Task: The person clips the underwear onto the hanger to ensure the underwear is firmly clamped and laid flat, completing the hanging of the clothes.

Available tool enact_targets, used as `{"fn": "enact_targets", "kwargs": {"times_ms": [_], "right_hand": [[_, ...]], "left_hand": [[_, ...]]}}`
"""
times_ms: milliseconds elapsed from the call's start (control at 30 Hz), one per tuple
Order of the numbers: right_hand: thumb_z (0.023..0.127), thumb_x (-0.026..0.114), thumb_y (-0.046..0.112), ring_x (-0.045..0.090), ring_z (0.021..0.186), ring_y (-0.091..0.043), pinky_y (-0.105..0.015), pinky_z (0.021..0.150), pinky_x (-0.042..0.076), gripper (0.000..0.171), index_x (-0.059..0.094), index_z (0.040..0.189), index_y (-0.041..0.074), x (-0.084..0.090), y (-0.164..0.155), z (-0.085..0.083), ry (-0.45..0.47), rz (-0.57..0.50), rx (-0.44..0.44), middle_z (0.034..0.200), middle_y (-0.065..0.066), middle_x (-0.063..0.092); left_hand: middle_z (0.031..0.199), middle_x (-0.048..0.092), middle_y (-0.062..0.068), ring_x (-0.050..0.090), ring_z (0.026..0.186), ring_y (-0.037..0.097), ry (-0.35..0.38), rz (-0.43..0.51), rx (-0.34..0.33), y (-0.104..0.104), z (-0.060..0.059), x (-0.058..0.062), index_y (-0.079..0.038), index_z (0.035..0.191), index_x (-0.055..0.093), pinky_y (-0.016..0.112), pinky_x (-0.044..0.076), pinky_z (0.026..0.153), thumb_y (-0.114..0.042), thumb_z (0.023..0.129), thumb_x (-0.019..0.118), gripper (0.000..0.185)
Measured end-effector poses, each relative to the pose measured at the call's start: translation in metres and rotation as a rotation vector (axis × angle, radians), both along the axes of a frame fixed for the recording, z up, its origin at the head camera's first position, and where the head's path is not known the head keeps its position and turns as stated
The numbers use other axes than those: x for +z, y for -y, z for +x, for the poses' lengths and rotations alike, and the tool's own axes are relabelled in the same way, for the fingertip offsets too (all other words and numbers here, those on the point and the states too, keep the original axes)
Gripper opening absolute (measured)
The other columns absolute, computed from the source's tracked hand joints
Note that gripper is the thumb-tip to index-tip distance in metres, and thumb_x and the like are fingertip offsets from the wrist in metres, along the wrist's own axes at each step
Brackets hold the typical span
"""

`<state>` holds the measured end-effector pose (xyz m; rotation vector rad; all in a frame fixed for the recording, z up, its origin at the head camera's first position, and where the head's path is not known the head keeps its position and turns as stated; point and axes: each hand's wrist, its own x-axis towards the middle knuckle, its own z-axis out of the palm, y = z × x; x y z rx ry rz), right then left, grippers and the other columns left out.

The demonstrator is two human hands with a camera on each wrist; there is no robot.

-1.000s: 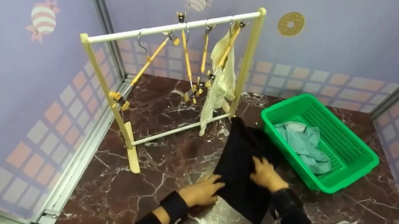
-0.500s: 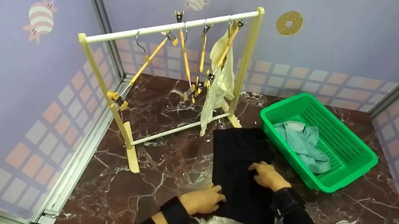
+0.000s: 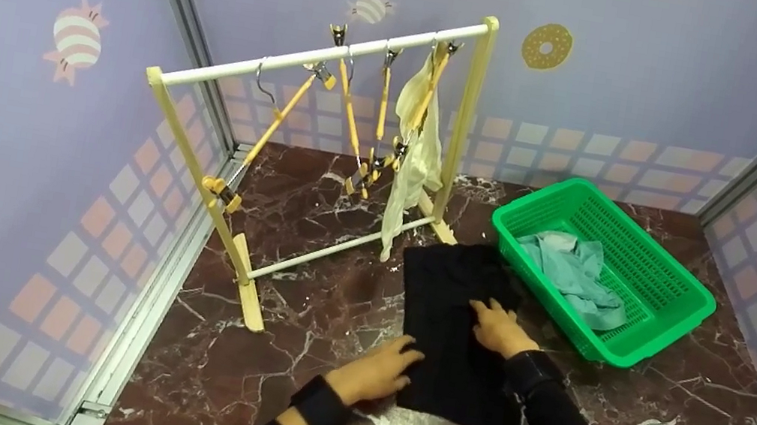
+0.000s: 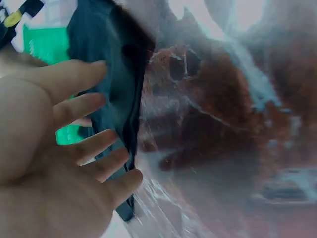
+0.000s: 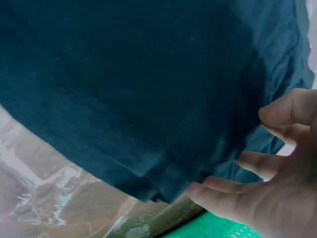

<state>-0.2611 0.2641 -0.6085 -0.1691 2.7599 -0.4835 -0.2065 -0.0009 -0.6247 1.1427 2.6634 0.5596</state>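
A black cloth [image 3: 457,293] lies flat on the dark marble table [image 3: 300,322], just left of a green basket. My left hand [image 3: 377,373] rests at the cloth's near left edge, its fingers straight and touching the fabric. My right hand [image 3: 498,328] lies flat on the middle of the cloth. In the left wrist view the left hand [image 4: 59,148] is spread beside the dark cloth [image 4: 111,59]. The right wrist view is filled by the cloth [image 5: 138,89], with the right hand [image 5: 267,198] at its edge, fingers extended.
A small clothes rack [image 3: 327,56] stands at the back left, with several yellow clip hangers [image 3: 345,112] and a cream garment [image 3: 412,165] hanging on it. The green basket [image 3: 659,334] at the right holds a light teal cloth [image 3: 571,270]. Walls close in the table.
A second ago the black cloth lay skewed, one corner reaching towards the rack. It now lies spread flat and square. Both hands have stayed on it, shifting only slightly.
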Motion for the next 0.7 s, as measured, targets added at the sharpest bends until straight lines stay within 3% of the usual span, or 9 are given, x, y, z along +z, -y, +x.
{"fn": "enact_targets", "kwargs": {"times_ms": [133, 200, 333, 433, 467, 533, 600, 700], "right_hand": [[0.099, 0.058, 0.007, 0.035, 0.133, -0.065, -0.076, 0.104, 0.036, 0.048, 0.049, 0.146, 0.001, 0.016, 0.002, 0.003, -0.055, -0.044, 0.014, 0.151, -0.037, 0.036], [0.098, 0.060, 0.006, 0.040, 0.129, -0.064, -0.075, 0.100, 0.040, 0.047, 0.051, 0.144, 0.001, 0.028, 0.005, 0.006, -0.120, -0.078, 0.040, 0.149, -0.034, 0.041], [0.093, 0.062, 0.001, 0.052, 0.121, -0.055, -0.067, 0.098, 0.046, 0.045, 0.056, 0.137, -0.002, 0.055, 0.021, 0.018, -0.298, -0.161, 0.136, 0.137, -0.031, 0.053], [0.092, 0.062, 0.000, 0.059, 0.117, -0.045, -0.057, 0.097, 0.051, 0.043, 0.060, 0.134, -0.001, 0.078, 0.039, 0.031, -0.408, -0.243, 0.180, 0.132, -0.024, 0.060], [0.092, 0.062, 0.000, 0.062, 0.115, -0.042, -0.055, 0.095, 0.053, 0.041, 0.061, 0.134, 0.000, 0.086, 0.046, 0.034, -0.435, -0.283, 0.188, 0.130, -0.022, 0.062], [0.094, 0.061, 0.000, 0.065, 0.111, -0.034, -0.048, 0.092, 0.056, 0.038, 0.063, 0.131, 0.000, 0.104, 0.060, 0.039, -0.476, -0.378, 0.194, 0.128, -0.017, 0.065], [0.097, 0.060, 0.000, 0.068, 0.107, -0.029, -0.042, 0.089, 0.059, 0.034, 0.064, 0.130, 0.001, 0.123, 0.073, 0.039, -0.494, -0.486, 0.189, 0.125, -0.016, 0.068], [0.100, 0.060, 0.003, 0.071, 0.102, -0.024, -0.035, 0.087, 0.060, 0.029, 0.065, 0.128, 0.002, 0.151, 0.091, 0.033, -0.523, -0.622, 0.140, 0.119, -0.013, 0.072]], "left_hand": [[0.128, 0.060, 0.025, 0.060, 0.115, 0.036, 0.024, 0.341, 0.179, 0.033, -0.009, 0.004, 0.006, 0.128, 0.060, 0.048, 0.051, 0.103, 0.007, 0.089, 0.061, 0.040], [0.120, 0.064, 0.023, 0.062, 0.109, 0.035, 0.008, 0.443, 0.340, 0.056, -0.018, 0.014, 0.006, 0.124, 0.062, 0.049, 0.053, 0.099, 0.008, 0.088, 0.058, 0.036], [0.105, 0.066, 0.023, 0.063, 0.096, 0.037, -0.190, 0.567, 0.677, 0.108, -0.039, 0.044, 0.006, 0.114, 0.064, 0.051, 0.054, 0.088, 0.008, 0.087, 0.057, 0.028], [0.111, 0.056, 0.027, 0.055, 0.103, 0.041, -0.293, 0.683, 0.887, 0.146, -0.051, 0.064, 0.009, 0.114, 0.057, 0.051, 0.049, 0.093, 0.011, 0.087, 0.059, 0.027], [0.116, 0.051, 0.027, 0.051, 0.108, 0.040, -0.296, 0.718, 0.942, 0.158, -0.054, 0.071, 0.009, 0.117, 0.053, 0.050, 0.047, 0.098, 0.010, 0.088, 0.060, 0.030], [0.126, 0.043, 0.029, 0.044, 0.120, 0.042, -0.299, 0.767, 1.029, 0.179, -0.061, 0.082, 0.010, 0.126, 0.045, 0.051, 0.042, 0.109, 0.006, 0.090, 0.065, 0.041], [0.135, 0.038, 0.030, 0.041, 0.127, 0.045, -0.285, 0.783, 1.074, 0.195, -0.069, 0.093, 0.010, 0.137, 0.037, 0.052, 0.039, 0.113, 0.000, 0.092, 0.068, 0.055], [0.148, 0.032, 0.031, 0.038, 0.136, 0.047, -0.231, 0.789, 1.051, 0.212, -0.079, 0.103, 0.008, 0.151, 0.023, 0.053, 0.035, 0.117, -0.010, 0.097, 0.068, 0.073]]}}
